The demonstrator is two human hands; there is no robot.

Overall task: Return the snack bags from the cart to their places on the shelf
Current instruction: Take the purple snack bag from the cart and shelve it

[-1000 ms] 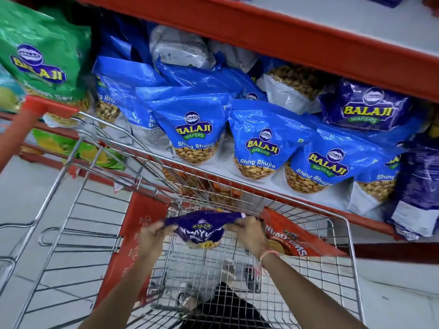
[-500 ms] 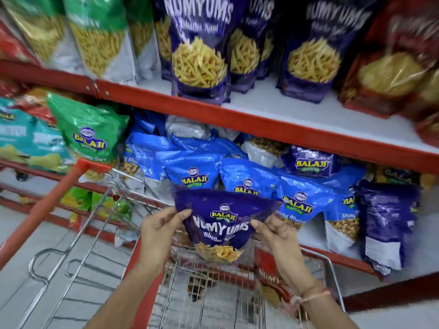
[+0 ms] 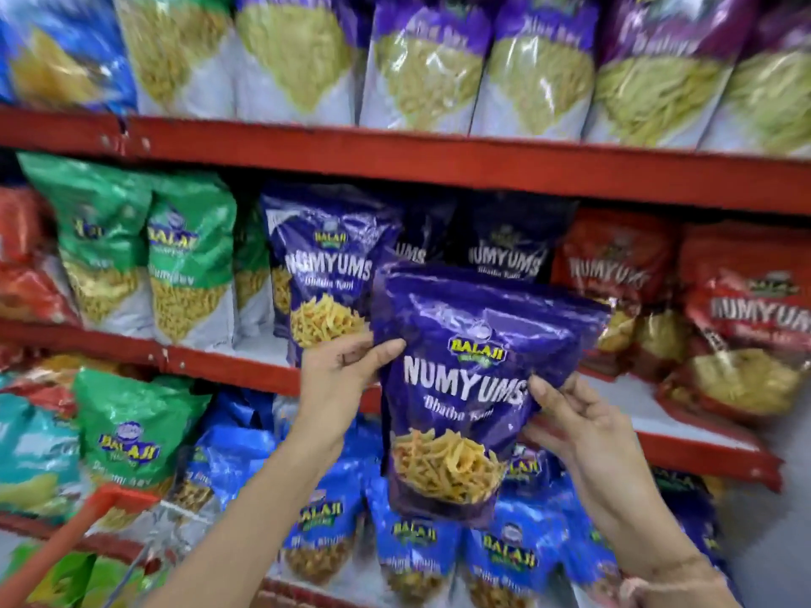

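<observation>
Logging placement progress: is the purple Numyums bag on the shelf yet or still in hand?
In hand. The purple Numyums bag is held upright by the left hand and right hand, in front of the shelf.

Two hands, the left hand (image 3: pixel 340 370) and the right hand (image 3: pixel 579 425), show, with one purple Numyums bag (image 3: pixel 471 388) between them. Three red shelf edges (image 3: pixel 439 162) cross the frame. On the middle shelf stand three more purple Numyums bags (image 3: pixel 324 274) and two green bags (image 3: pixel 145 252) at centre left; the rest blur past counting.
</observation>
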